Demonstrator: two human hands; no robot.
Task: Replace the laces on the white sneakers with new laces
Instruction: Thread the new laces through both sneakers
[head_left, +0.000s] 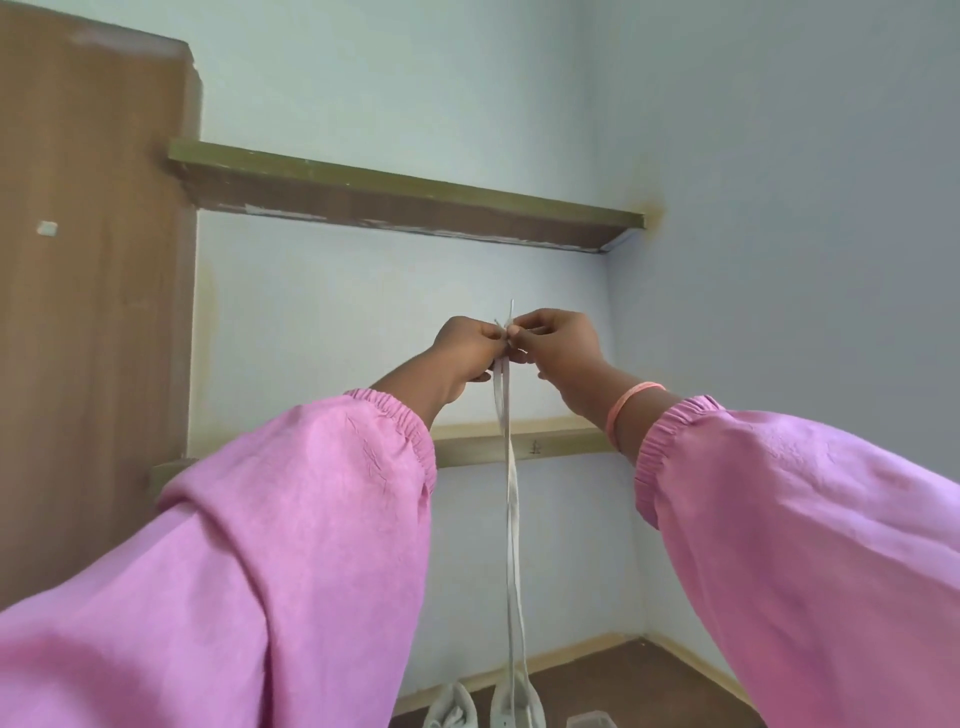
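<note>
walls (779, 156): pale blue, meeting in a corner behind and right of the hands | wooden panel (88, 312): brown, tall, far left of the hands | upper shelf (405, 202): olive-edged, above the hands | lower shelf (545, 441): light wood, just below them | floor (649, 680): dark brown, pale skirting, far below | light: soft, even

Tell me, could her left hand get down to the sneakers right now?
Probably not as things stand. The left hand is raised high, pinching the lace ends together with the right hand, while the sneakers sit far below on the floor.
</note>
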